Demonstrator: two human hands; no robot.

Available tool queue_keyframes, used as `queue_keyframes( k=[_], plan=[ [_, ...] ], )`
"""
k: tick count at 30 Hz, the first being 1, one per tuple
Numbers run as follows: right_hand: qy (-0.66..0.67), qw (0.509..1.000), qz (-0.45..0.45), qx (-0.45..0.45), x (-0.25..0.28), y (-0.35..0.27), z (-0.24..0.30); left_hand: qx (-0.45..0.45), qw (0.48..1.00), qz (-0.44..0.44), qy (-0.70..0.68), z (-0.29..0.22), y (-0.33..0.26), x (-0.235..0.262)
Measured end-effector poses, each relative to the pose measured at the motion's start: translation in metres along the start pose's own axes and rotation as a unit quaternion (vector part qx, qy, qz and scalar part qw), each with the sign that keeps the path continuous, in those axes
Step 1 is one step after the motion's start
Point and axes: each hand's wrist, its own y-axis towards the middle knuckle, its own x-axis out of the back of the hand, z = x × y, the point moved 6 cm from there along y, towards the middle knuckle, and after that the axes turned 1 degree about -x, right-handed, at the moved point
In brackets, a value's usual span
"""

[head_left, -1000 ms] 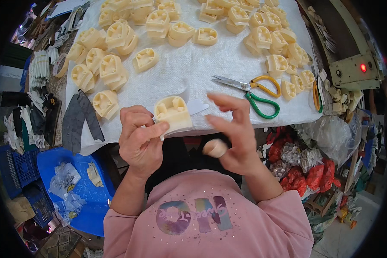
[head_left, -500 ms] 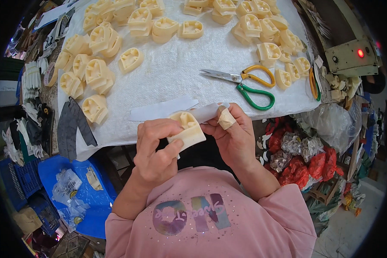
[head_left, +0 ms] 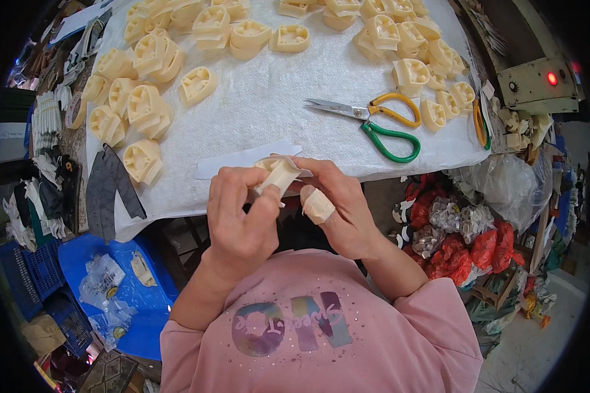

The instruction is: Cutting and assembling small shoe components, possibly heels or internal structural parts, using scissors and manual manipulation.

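Note:
My left hand (head_left: 239, 216) is closed around a cream, hollow, D-shaped plastic block (head_left: 278, 173) that looks like a shoe heel, held tilted over the table's front edge. My right hand (head_left: 337, 206) presses its curled fingers against the block's right side, where a thin white strip (head_left: 303, 171) shows in part. Beige tape covers the right thumb, which stands off from the block. Just behind the hands, a flat white strip (head_left: 210, 166) lies on the table. Scissors (head_left: 364, 114) with one yellow and one green handle rest open to the right.
Several more cream blocks (head_left: 147, 111) stand in groups on the white-covered table (head_left: 242, 111). Dark grey cut pieces (head_left: 105, 190) hang over its front left corner. A blue tub (head_left: 151, 314) is below left; red plastic bags (head_left: 452, 259) lie below right, under a box with a red light (head_left: 537, 85).
My right hand has moved left and inward to the block, bringing the strip against it. My left hand has turned the block, so its outer wall now faces me.

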Motion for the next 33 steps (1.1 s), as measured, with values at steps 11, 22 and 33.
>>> queue_keyframes(
  k=[11,22,33],
  plan=[
    [0.158,0.944,0.200,-0.208,0.020,0.033,-0.022,0.108,0.948,0.026,-0.297,0.014,-0.007,-0.010],
    [0.245,0.949,0.065,-0.187,0.018,0.025,-0.031,0.235,0.906,-0.096,-0.338,0.028,-0.010,-0.012],
    [-0.097,0.987,-0.017,0.124,0.016,0.029,0.008,0.330,0.819,-0.131,-0.451,0.028,-0.008,-0.024]
  ],
)
